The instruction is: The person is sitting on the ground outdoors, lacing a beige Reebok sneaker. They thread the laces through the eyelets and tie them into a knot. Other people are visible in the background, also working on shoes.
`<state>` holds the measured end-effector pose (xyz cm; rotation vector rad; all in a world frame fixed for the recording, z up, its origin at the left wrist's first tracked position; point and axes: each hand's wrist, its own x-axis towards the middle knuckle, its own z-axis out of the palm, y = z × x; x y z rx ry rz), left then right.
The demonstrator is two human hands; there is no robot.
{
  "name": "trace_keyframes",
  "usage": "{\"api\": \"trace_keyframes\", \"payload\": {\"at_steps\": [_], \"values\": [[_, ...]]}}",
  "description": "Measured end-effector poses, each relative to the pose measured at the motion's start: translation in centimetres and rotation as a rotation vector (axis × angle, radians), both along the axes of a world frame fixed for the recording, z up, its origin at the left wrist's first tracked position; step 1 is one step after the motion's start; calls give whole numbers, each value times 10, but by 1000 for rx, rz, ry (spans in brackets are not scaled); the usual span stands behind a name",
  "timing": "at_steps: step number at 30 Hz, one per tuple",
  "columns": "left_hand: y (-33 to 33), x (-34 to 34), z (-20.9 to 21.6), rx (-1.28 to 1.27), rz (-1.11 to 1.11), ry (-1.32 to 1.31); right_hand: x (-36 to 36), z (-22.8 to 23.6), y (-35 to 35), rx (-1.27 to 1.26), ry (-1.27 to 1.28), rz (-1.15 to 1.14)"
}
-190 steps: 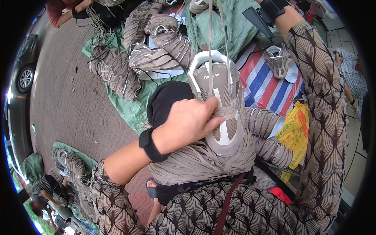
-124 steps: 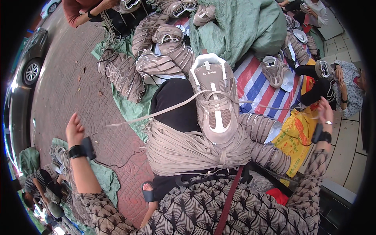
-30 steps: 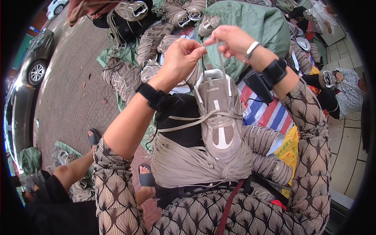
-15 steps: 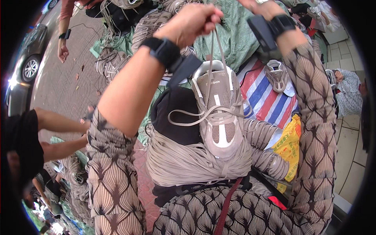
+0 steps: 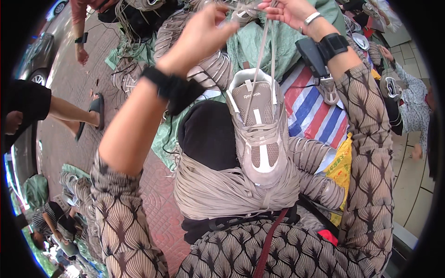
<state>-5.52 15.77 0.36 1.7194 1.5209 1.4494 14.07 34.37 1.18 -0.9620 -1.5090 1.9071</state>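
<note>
A taupe-grey sneaker (image 5: 259, 111) with white trim lies on my lap, its toe towards me. Two ends of its beige shoelace (image 5: 264, 46) run up from the eyelets to my hands. My right hand (image 5: 292, 16), wearing a silver ring-like band at the wrist, pinches the lace near the top edge. Somewhat blurred, my left hand (image 5: 204, 37) is closed at the fingertips on a lace stretched across towards the right hand. Under the sneaker sits a thick bundle of beige shoelaces (image 5: 218, 190), over my black-clad knee (image 5: 206, 134).
Beyond my lap lies a green woven sack (image 5: 250, 44). At right are a striped plastic sheet (image 5: 313, 109), another sneaker (image 5: 328, 90), a yellow bag (image 5: 342, 169) and lace-wrapped bundles (image 5: 320, 185). Other people sit or walk on both sides; a car (image 5: 39, 65) stands far left.
My left hand has drawn left and down, and my right hand has come in to grip lace. The loose loops over the sneaker have pulled flat. A person at left has stepped.
</note>
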Motion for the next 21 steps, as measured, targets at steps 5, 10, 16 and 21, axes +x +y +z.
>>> {"api": "trace_keyframes", "payload": {"at_steps": [5, 10, 16, 21], "values": [[-106, 32, -5, -184, -363, 450, 10, -9, -15, -41, -73, 59], [-136, 52, -20, -167, -419, 535, 13, -14, -14, -53, -41, 74], [-124, 37, -24, -292, -599, 423, 28, -4, -25, 0, -111, 64], [-124, 43, -21, -203, -473, 480, 29, 7, -16, 51, -163, 82]]}}
